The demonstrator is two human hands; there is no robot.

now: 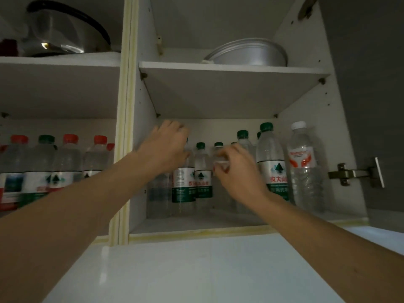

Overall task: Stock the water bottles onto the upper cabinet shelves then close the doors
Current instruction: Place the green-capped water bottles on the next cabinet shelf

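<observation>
Both my hands reach into the lower shelf of the right cabinet bay (196, 231). My left hand (168, 147) grips the top of a green-labelled water bottle (183, 184) at the left of the row, hiding its cap. My right hand (235, 171) is curled around a clear bottle (218, 158) with a green cap, in the middle of the shelf. More green-capped bottles (272, 165) stand to the right, then a white-capped bottle (303, 162) with a red label. The left bay holds a row of red-capped and green-capped bottles (41, 171).
A metal basin (249, 54) lies on the upper right shelf, and a steel pot with a lid (65, 33) on the upper left one. A door hinge (356, 173) sticks out at the right side wall. A white glossy surface (196, 270) spreads below the cabinet.
</observation>
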